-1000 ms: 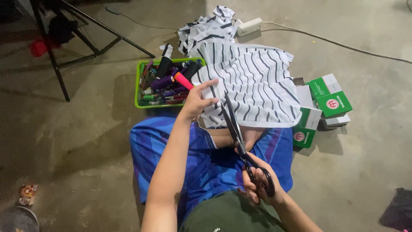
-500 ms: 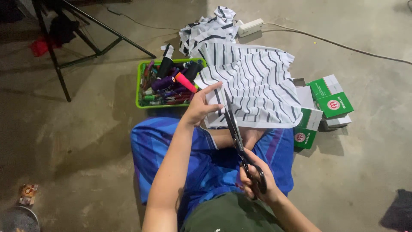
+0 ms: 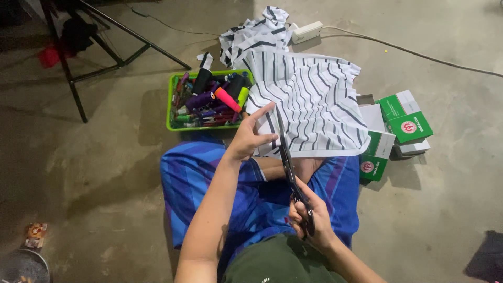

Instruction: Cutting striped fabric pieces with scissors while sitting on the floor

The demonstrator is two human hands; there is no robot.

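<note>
The scene is lit dimly and unevenly, with the brightest light thrown from above onto the white black-striped cloth point(image 3: 314, 105), which is slightly glared. The grey concrete floor point(image 3: 105, 173) is darkened towards the corners. Soft shadows are cast leftwards. Focus is kept sharp centrally; slight wide-angle bending is seen at the edges.

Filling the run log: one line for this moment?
left hand: holds striped cloth | right hand: grips scissors | blades at cloth edge

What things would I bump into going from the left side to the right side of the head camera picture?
Round pot → black stand → green basket → left hand → scissors → striped cloth → green boxes
</note>
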